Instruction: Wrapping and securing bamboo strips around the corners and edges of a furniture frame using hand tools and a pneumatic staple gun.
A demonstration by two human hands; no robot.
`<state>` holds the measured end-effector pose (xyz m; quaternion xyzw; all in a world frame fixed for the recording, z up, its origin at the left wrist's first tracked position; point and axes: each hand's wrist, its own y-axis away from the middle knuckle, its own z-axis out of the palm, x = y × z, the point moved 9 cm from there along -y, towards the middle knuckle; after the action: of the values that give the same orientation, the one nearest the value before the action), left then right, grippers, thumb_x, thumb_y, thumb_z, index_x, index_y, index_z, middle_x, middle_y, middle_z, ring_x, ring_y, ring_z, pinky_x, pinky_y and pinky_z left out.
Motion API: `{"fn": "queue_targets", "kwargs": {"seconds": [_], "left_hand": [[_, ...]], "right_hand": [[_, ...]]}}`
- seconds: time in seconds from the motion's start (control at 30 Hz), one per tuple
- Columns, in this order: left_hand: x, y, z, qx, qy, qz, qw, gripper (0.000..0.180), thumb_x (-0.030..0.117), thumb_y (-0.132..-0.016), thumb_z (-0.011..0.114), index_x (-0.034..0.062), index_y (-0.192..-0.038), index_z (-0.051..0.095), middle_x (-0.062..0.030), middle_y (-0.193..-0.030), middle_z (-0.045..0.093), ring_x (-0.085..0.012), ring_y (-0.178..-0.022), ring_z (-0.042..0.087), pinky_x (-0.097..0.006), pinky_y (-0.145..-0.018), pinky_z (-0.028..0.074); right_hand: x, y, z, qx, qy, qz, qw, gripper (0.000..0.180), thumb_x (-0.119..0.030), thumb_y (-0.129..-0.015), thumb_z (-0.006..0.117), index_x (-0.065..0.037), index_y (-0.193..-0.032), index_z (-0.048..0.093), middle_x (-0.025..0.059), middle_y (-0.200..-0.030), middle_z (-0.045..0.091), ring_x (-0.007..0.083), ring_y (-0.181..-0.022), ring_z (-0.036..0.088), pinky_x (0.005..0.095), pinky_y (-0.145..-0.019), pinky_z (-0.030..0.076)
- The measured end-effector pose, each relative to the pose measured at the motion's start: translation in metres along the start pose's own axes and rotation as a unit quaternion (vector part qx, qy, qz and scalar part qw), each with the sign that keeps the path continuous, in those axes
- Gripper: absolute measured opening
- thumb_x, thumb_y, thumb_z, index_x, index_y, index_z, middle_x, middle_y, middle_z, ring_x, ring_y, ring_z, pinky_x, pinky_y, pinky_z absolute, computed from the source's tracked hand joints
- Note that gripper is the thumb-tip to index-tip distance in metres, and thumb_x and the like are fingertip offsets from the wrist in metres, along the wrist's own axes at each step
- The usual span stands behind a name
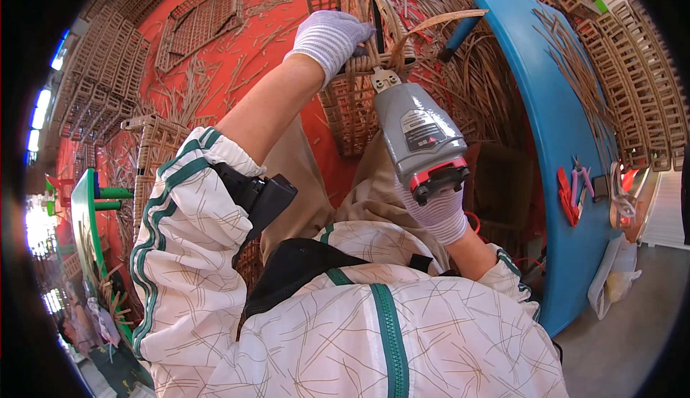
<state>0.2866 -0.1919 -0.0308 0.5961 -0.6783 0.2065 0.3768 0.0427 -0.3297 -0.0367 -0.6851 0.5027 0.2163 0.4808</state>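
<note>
Between my knees stands a woven basket (348, 116) of brown strips on a dark frame. My left hand (329, 38), in a striped white glove, is closed on the basket's upper edge, where strips meet the frame; its fingertips are partly hidden. My right hand (444, 217), gloved too, grips a grey and red staple gun (417, 125) from below; the tool's body covers most of the fingers. The gun's metal nose (386, 79) is at the basket's rim, close to my left fingers. From that spot a loose woven strip (447, 17) curves out to the right.
A blue table (532, 74) on my right bears brown strips (575, 67), pliers (581, 182) and a red-handled tool (566, 195). Strip scraps litter the red floor (269, 10). Stacked woven trays (100, 74) stand left, more (640, 74) far right. A green table (88, 218) is at left.
</note>
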Motion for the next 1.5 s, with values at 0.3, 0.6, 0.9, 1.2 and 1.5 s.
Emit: {"fn": "queue_targets", "kwargs": {"seconds": [0.3, 0.6, 0.9, 1.2, 1.5], "left_hand": [[0.008, -0.001, 0.003, -0.010, -0.154, 0.063, 0.986, 0.048, 0.047, -0.102, 0.042, 0.0126, -0.102, 0.075, -0.0059, -0.100, 0.074, -0.0265, -0.098, 0.069, -0.040, -0.085, 0.053], [0.012, -0.001, 0.005, -0.018, -0.169, 0.055, 0.984, 0.046, 0.046, -0.101, 0.044, 0.0120, -0.102, 0.074, -0.0074, -0.098, 0.074, -0.0268, -0.094, 0.069, -0.040, -0.084, 0.053], [0.002, -0.014, 0.014, -0.042, -0.220, 0.072, 0.972, 0.043, 0.042, -0.103, 0.041, 0.0133, -0.109, 0.072, -0.0094, -0.105, 0.072, -0.0304, -0.099, 0.068, -0.044, -0.084, 0.054], [-0.002, -0.011, 0.004, -0.040, -0.223, 0.111, 0.968, 0.027, 0.027, -0.103, 0.047, 0.0174, -0.117, 0.068, -0.0065, -0.112, 0.071, -0.0294, -0.104, 0.067, -0.042, -0.085, 0.056], [-0.010, 0.029, -0.019, 0.023, 0.160, -0.023, 0.987, 0.025, 0.029, -0.092, 0.067, 0.0057, -0.097, 0.073, -0.0020, -0.078, 0.070, -0.0106, -0.068, 0.067, -0.028, -0.064, 0.053]], "right_hand": [[0.000, 0.001, 0.001, 0.001, -0.011, 0.007, 1.000, 0.020, -0.009, -0.080, 0.078, -0.007, -0.098, 0.071, 0.0083, -0.087, 0.073, 0.0234, -0.078, 0.072, 0.0310, -0.071, 0.057], [0.009, 0.007, 0.003, -0.011, 0.018, 0.020, 1.000, 0.024, -0.011, -0.080, 0.078, -0.006, -0.102, 0.070, 0.0086, -0.092, 0.073, 0.0240, -0.082, 0.072, 0.0322, -0.073, 0.057], [0.001, 0.003, 0.004, -0.033, 0.085, 0.002, 0.996, 0.028, -0.016, -0.079, 0.080, -0.006, -0.102, 0.068, 0.0100, -0.094, 0.072, 0.0272, -0.084, 0.071, 0.0336, -0.074, 0.056], [0.000, -0.001, -0.008, -0.059, 0.078, 0.055, 0.994, 0.030, -0.015, -0.083, 0.076, -0.008, -0.110, 0.065, 0.0075, -0.104, 0.070, 0.0230, -0.092, 0.069, 0.0354, -0.083, 0.054], [0.030, 0.075, -0.203, 0.253, 0.121, 0.295, 0.913, 0.033, -0.015, -0.088, 0.075, -0.001, -0.116, 0.063, 0.0057, -0.093, 0.068, 0.0136, -0.080, 0.063, 0.0320, -0.075, 0.053]]}}
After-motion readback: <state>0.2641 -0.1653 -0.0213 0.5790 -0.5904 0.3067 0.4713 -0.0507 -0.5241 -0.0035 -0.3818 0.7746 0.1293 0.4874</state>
